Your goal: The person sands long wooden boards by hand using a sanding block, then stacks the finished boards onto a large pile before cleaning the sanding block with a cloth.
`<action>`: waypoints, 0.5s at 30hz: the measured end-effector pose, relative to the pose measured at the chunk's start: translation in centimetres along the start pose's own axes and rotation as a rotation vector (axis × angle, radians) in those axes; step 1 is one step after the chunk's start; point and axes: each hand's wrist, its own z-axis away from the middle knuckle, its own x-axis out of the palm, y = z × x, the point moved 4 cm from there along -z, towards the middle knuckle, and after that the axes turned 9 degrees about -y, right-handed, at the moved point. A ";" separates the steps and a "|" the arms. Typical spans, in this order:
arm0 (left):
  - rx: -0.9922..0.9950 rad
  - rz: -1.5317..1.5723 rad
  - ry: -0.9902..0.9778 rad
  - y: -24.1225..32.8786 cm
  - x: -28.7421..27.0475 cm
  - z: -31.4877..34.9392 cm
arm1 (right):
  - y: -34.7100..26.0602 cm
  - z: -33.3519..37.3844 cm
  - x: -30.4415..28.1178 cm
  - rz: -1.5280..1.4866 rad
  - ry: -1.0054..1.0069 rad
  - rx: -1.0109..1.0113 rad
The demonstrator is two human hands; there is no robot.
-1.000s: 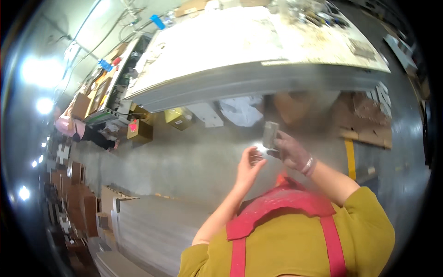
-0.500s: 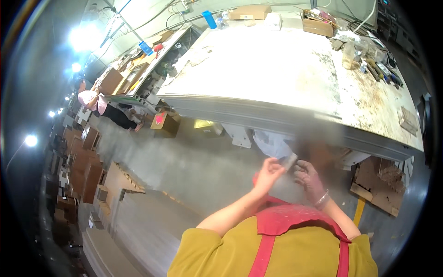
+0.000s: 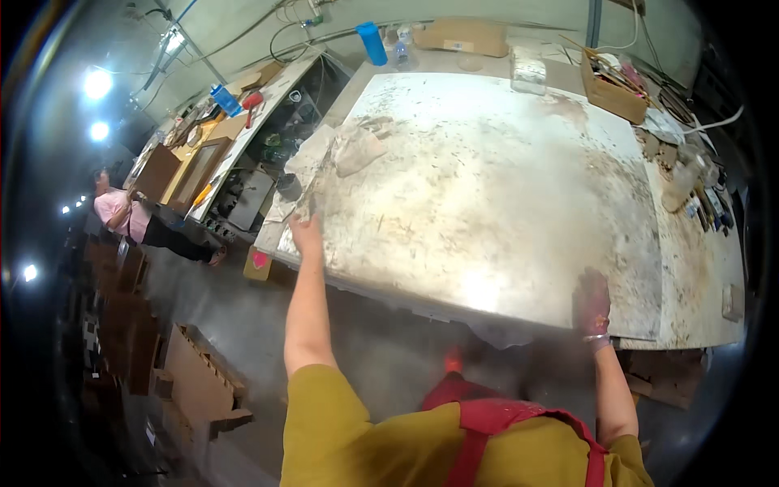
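My bare left hand (image 3: 307, 234) reaches over the left front corner of a stained white worktable (image 3: 454, 178). Its fingers are closed around something small I cannot make out. Just beyond them stands a small dark cup (image 3: 289, 187), beside a crumpled pale cloth (image 3: 357, 152). On the table's right front edge lies my right hand (image 3: 594, 305), in a dirty pinkish glove. Its fingers are stretched out flat, with no object seen in them, and a bracelet circles the wrist.
At the back stand a blue bottle (image 3: 372, 43), a cardboard box (image 3: 461, 36) and a whitish roll (image 3: 528, 71). A box of brushes (image 3: 614, 85) sits back right, near several tools (image 3: 710, 209). A person in pink (image 3: 130, 213) works at another bench on the left.
My hands, close together before my body earlier with a small pale thing at the left fingers, have parted. The left went forward-left over the table, the right onto its front edge.
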 end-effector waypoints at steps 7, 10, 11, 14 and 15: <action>0.028 -0.520 -0.006 -0.2 0.8 -6.1 | -2.3 -2.2 3.1 0.387 -0.035 0.021; 0.358 -0.796 0.213 2.3 1.1 -5.0 | -2.6 -2.9 3.6 0.401 -0.022 0.036; 0.398 -0.785 0.041 2.8 2.2 -5.9 | -3.0 -3.2 3.6 0.411 -0.015 0.025; 0.926 -1.048 -0.057 9.8 10.1 -4.7 | -3.5 -3.4 3.6 0.442 0.020 0.022; 0.950 -1.025 -0.071 10.9 12.6 -5.5 | -3.0 -3.3 3.3 0.423 0.001 0.019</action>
